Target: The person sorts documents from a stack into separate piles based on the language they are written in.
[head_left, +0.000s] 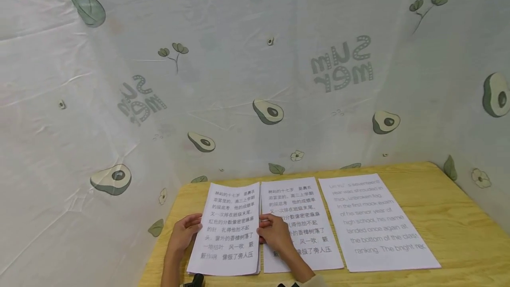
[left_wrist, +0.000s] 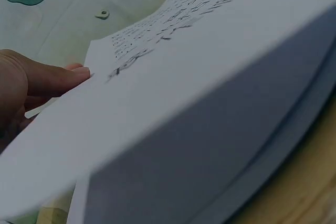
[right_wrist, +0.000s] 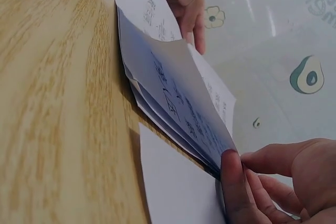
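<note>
A printed sheet of paper [head_left: 228, 240] with large Chinese characters is held between both hands above the left stack. My left hand [head_left: 182, 236] pinches its left edge, thumb on the printed face in the left wrist view. On the opposite edge, my right hand [head_left: 276, 234] pinches the paper between thumb and fingers, partly covering the middle stack's text. The right wrist view shows the sheet [right_wrist: 184, 87] bowed upward, with several paper edges [right_wrist: 157, 116] of the stack below it. Most of that lower stack is hidden.
A middle paper stack [head_left: 296, 260] with Chinese text lies close to the right of the held sheet. Farther right is a sheet with English text [head_left: 382, 251]. All lie on a wood-grain table [head_left: 458, 234], with an avocado-print curtain [head_left: 239, 79] behind and at the sides.
</note>
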Motion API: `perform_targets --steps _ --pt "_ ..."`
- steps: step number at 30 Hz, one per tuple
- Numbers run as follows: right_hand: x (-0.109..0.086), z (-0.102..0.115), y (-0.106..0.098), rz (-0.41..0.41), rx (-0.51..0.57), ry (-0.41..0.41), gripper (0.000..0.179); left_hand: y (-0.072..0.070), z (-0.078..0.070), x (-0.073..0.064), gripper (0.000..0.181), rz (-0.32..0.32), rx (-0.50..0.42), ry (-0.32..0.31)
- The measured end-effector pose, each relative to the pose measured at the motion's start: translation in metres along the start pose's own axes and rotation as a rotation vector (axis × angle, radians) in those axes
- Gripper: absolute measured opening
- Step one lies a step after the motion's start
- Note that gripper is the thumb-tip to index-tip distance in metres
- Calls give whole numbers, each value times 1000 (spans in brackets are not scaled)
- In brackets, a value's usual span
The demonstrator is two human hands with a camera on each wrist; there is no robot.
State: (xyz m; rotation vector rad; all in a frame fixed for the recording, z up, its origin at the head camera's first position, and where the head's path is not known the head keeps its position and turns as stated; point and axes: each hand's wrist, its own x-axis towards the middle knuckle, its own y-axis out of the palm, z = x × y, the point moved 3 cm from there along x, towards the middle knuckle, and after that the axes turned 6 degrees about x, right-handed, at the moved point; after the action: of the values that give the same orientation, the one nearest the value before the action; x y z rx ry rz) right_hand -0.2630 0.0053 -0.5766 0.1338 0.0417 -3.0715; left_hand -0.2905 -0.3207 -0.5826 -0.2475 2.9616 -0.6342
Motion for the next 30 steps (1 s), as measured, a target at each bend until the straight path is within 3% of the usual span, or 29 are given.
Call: perform_targets --steps 15,23,30 --pt "-1 3 -2 -36 -27 -19 43 -1 -2 -1 39 -12 20 1" --pt "-2 12 -10 -73 -50 -50 41 -5 -24 -11 42 -59 81 -14" --pt "-2 12 -25 -63 -25 -25 41 16 -46 -15 41 -32 58 41"
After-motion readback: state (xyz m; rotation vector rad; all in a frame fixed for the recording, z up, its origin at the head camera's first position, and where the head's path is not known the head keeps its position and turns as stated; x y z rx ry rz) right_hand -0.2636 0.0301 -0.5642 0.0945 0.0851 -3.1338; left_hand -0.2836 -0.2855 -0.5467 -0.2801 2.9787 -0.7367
